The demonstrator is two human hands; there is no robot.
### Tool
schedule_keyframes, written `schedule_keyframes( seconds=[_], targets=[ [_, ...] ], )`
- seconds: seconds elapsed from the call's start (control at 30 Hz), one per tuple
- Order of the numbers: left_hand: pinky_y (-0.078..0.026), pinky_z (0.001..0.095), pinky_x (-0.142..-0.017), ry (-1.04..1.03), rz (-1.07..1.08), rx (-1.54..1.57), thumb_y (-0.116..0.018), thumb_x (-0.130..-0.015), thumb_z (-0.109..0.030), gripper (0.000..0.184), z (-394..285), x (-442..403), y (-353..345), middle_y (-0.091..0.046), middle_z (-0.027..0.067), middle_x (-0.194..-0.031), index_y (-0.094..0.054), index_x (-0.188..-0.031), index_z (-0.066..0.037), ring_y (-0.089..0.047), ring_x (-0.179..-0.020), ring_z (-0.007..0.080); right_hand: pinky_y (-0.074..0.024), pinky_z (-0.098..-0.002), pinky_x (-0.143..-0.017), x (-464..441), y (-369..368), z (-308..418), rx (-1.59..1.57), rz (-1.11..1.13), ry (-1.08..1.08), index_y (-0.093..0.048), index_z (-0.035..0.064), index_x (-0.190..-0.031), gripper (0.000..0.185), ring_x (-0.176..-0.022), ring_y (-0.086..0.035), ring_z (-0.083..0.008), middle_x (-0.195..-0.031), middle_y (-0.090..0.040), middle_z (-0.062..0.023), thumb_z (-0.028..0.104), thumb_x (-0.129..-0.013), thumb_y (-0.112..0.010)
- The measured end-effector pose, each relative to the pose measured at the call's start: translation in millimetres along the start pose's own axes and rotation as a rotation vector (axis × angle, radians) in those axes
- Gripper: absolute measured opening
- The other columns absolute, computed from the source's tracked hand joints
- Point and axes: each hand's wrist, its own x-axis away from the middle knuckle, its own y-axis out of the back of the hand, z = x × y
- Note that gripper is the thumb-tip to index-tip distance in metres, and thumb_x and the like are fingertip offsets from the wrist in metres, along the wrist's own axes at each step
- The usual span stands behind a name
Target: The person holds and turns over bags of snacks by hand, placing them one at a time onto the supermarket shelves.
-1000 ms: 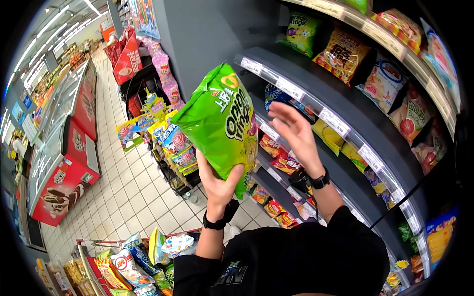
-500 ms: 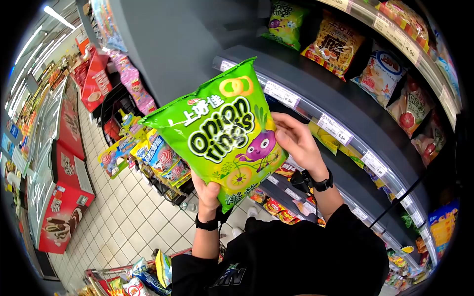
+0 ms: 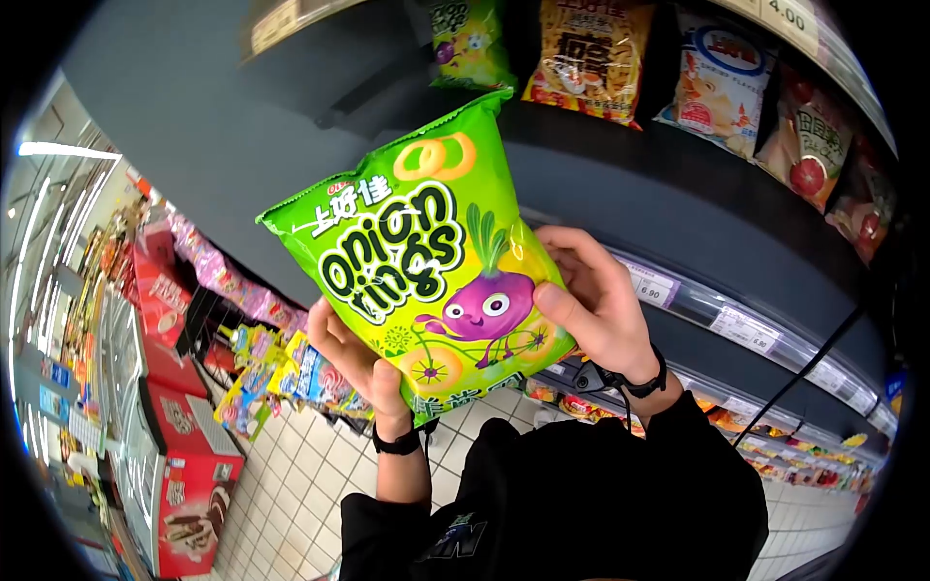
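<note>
A green bag of onion rings snacks (image 3: 387, 257) is held up in front of me, its printed front with a purple onion character facing me. My left hand (image 3: 363, 363) is closed on its lower left edge, the thumb at the front. On the other side, my right hand (image 3: 605, 300) grips the right edge, thumb on the front and fingers partly hidden behind. The bag is tilted, its crimped top edge whole. Behind it, a similar green bag (image 3: 470, 44) stands on the dark shelf.
More snack bags line the shelf: an orange-brown one (image 3: 589, 58), a white one (image 3: 717, 82) and a pale one with red fruit (image 3: 814, 145). Price tags (image 3: 744, 327) run along a shelf edge. At left are hanging candy packs (image 3: 315, 378) and a red freezer (image 3: 194, 484).
My view has turned and come nearer the shelf. The bag sits slightly further left and shows more squarely, both hands still on it. A basket of snacks at the bottom left has left view.
</note>
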Motion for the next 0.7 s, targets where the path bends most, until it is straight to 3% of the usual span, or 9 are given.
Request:
schedule_keyframes(
  seconds=[0.23, 0.33, 0.37, 0.47, 0.5, 0.63, 0.7],
  targets=[
    [-0.039, 0.0357, -0.102, 0.060, 0.204, 0.091, -0.074, -0.082, -0.046, 0.085, 22, -30, -4, -0.055, 0.0169, -0.124, -0.035, -0.135, 0.008, -0.053, -0.115, 0.0234, -0.0478, -0.0288, -0.091, -12, 0, 16, 0.130, -0.063, 0.023, -0.050, -0.0034, -0.125, 0.044, -0.103, -0.059, -0.0142, -0.112, -0.061, -0.0098, 0.014, -0.091, -0.071],
    [-0.041, 0.0359, -0.101, 0.119, 0.294, 0.147, -0.070, -0.087, -0.042, 0.081, 25, -50, 0, -0.055, 0.0193, -0.126, -0.033, -0.138, 0.009, -0.054, -0.117, 0.0241, -0.0499, -0.0286, -0.087, -17, -7, 33, 0.198, -0.074, -0.027, -0.051, -0.0045, -0.125, 0.045, -0.099, -0.060, -0.0141, -0.112, -0.062, -0.0109, 0.016, -0.090, -0.072],
    [-0.043, 0.0345, -0.099, 0.117, 0.347, 0.164, -0.068, -0.089, -0.034, 0.073, 25, -59, 0, -0.056, 0.0174, -0.122, -0.035, -0.137, 0.010, -0.055, -0.114, 0.0233, -0.0507, -0.0286, -0.085, -17, -6, 40, 0.304, -0.080, -0.036, -0.052, -0.0048, -0.124, 0.045, -0.098, -0.061, -0.0141, -0.111, -0.063, -0.0115, 0.016, -0.090, -0.072],
    [-0.048, 0.0265, -0.084, 0.156, 0.499, 0.088, -0.063, -0.089, -0.017, 0.059, 23, -87, 4, -0.056, 0.0109, -0.111, -0.041, -0.136, 0.010, -0.057, -0.099, 0.0160, -0.0531, -0.0282, -0.078, -24, -13, 46, 0.484, -0.097, -0.025, -0.054, -0.0058, -0.122, 0.045, -0.094, -0.064, -0.0155, -0.109, -0.066, -0.0136, 0.018, -0.090, -0.073],
    [-0.048, 0.0228, -0.073, 0.186, 0.609, -0.017, -0.063, -0.088, -0.012, 0.054, 27, -101, 13, -0.056, 0.0105, -0.110, -0.046, -0.135, 0.008, -0.058, -0.086, 0.0110, -0.0534, -0.0278, -0.076, -28, -17, 48, 0.556, -0.109, -0.017, -0.055, -0.0057, -0.121, 0.044, -0.090, -0.065, -0.0149, -0.106, -0.067, -0.0130, 0.018, -0.090, -0.072],
    [-0.047, 0.0199, -0.063, 0.207, 0.671, -0.122, -0.064, -0.086, -0.004, 0.050, 20, -120, 10, -0.058, 0.0112, -0.108, -0.052, -0.133, 0.006, -0.057, -0.073, 0.0079, -0.0536, -0.0265, -0.068, -38, -26, 65, 0.714, -0.088, -0.065, -0.057, -0.0059, -0.117, 0.041, -0.079, -0.066, -0.0133, -0.094, -0.070, -0.0116, 0.022, -0.090, -0.072],
    [-0.049, 0.0209, -0.064, 0.245, 0.701, -0.139, -0.063, -0.089, -0.005, 0.047, 17, -135, 3, -0.062, 0.0129, -0.107, -0.051, -0.133, 0.007, -0.059, -0.075, 0.0085, -0.0533, -0.0264, -0.066, -47, -26, 70, 0.749, -0.094, -0.106, -0.057, -0.0064, -0.116, 0.041, -0.078, -0.067, -0.0130, -0.093, -0.070, -0.0118, 0.023, -0.090, -0.071]
  ],
)
